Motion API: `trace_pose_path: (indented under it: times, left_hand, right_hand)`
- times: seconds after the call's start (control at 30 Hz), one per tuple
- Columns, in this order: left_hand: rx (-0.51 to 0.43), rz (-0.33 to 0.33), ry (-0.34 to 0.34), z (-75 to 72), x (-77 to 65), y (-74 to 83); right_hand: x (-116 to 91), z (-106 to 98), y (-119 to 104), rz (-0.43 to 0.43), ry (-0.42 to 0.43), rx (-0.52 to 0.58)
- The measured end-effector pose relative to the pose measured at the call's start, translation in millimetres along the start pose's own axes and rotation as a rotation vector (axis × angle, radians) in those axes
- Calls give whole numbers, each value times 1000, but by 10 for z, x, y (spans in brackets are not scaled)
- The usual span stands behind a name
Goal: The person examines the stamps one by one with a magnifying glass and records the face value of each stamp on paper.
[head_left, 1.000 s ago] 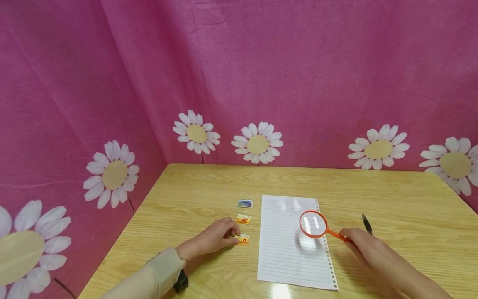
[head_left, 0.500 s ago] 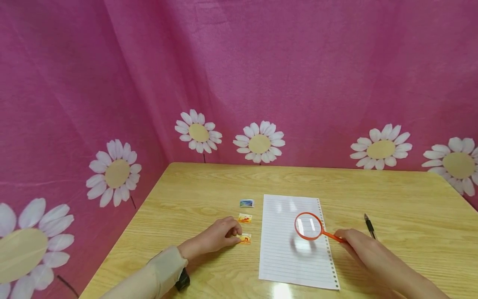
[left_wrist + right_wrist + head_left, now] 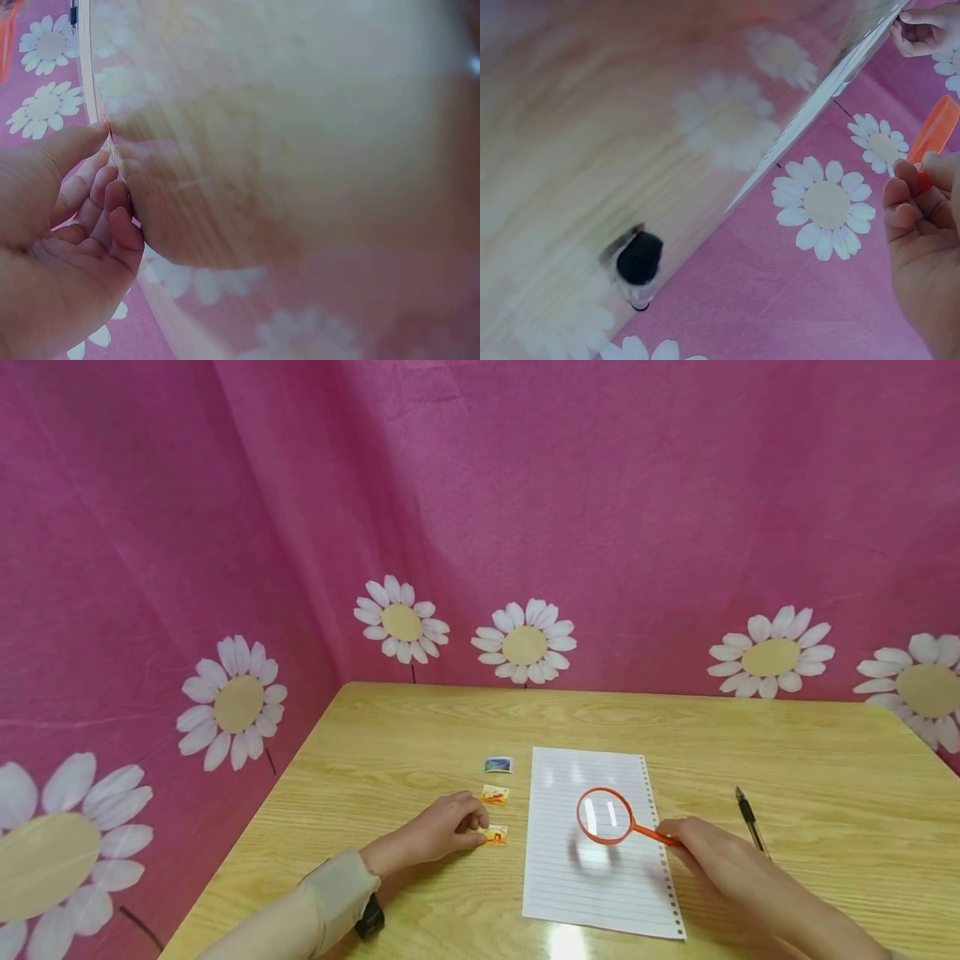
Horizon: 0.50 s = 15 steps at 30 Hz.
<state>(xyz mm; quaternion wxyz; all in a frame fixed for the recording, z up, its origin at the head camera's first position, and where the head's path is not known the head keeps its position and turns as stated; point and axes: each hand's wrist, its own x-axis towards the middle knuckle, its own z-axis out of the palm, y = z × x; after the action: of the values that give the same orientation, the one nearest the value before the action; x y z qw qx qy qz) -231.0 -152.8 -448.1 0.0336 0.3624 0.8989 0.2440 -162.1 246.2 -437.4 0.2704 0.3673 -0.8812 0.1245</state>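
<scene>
Three small stamps lie in a column left of centre in the head view: a blue one (image 3: 498, 765) farthest, a yellow-orange one (image 3: 495, 795) in the middle, another yellow-orange one (image 3: 496, 836) nearest. My left hand (image 3: 444, 832) rests on the table, fingers loosely bent, thumb tip touching the left edge of the nearest stamp. My right hand (image 3: 708, 852) grips the handle of an orange-rimmed magnifying glass (image 3: 636, 828), its lens above a lined sheet of paper (image 3: 558, 868). In the right wrist view the handle (image 3: 934, 135) sits between thumb and fingers.
A black pen (image 3: 748, 814) lies right of the paper, partly behind the right hand. The wooden table (image 3: 420, 727) meets a magenta curtain (image 3: 600, 527) with daisies at its back and left. A dark strap (image 3: 370, 917) sits at the left wrist.
My right hand has moved the magnifying glass leftward over the paper. The left hand stays by the nearest stamp. The whole view has shifted slightly.
</scene>
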Motion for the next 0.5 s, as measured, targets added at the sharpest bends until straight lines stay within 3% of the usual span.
trace_pose_path:
  times: [0.13, 0.5]
  left_hand:
    - [1, -1, 1, 1, -1, -2]
    - [-3, -12, -1, -6, 2, 9]
  right_hand:
    - [64, -16, -119, 44, 4, -45]
    - [150, 10, -149, -38, 34, -2]
